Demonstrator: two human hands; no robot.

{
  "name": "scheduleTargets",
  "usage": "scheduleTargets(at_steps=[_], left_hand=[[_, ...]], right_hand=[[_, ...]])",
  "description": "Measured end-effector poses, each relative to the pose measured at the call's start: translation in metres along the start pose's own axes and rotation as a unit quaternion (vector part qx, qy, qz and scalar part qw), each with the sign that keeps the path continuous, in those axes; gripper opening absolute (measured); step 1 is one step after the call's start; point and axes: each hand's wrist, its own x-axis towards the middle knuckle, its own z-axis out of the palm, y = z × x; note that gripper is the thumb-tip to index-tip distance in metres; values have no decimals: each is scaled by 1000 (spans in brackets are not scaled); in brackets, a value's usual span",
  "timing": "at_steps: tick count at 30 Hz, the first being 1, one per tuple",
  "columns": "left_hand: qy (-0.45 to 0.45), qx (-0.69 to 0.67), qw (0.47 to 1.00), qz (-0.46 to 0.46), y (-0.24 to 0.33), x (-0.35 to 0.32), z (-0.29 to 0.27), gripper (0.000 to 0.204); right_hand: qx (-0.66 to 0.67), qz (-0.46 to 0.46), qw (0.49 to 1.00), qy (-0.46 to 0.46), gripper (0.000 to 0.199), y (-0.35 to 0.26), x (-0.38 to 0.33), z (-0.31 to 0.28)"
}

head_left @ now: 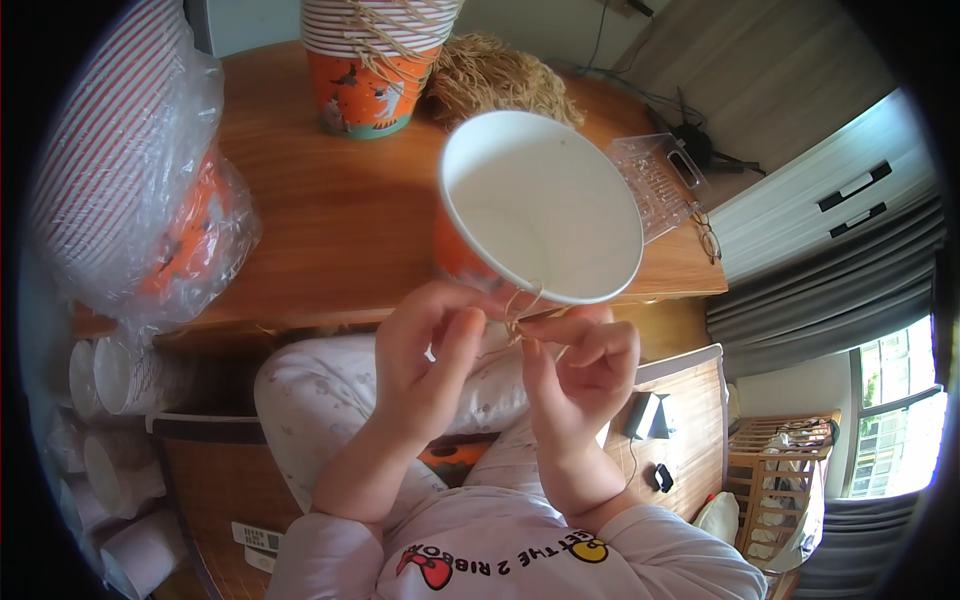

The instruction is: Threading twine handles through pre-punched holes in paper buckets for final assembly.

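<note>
A paper bucket (540,205), orange outside and white inside, tilts its open mouth toward me at the table's front edge. A thin tan string (513,318) runs through or over the near part of its rim; which of the two I cannot tell. My left hand (425,355) pinches the string between thumb and fingers, just below the rim. On the other side of the loop, my right hand (580,370) is closed on the same string, thumb against curled fingers. The two hands' fingertips are close together, and any knot between them is too small to make out.
Behind stand a stack of orange buckets (370,85) draped with strings and a heap of tan strings (505,80). A plastic-wrapped bucket stack (140,190) is at left. A clear plastic tray (660,180) and glasses (707,238) lie at right. More white buckets (125,470) sit lower left.
</note>
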Motion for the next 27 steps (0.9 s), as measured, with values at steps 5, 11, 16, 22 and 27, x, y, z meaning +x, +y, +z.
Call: scheduleTargets(at_steps=[5,11,16,22,27], left_hand=[[-73,-63,993,-68,3,2,3,15],[-90,-70,990,-86,-2,5,2,11],[-88,8,994,-67,-8,5,-1,11],[-86,93,991,-35,-6,5,-5,10],[-56,49,995,-69,-1,6,3,10]], right_hand=[[103,111,988,7,38,7,-7,-2],[69,119,990,37,35,21,-12,-2],[71,132,988,42,35,22,-12,-2],[49,127,990,32,35,26,-15,-2],[72,119,990,1,36,25,-19,-3]])
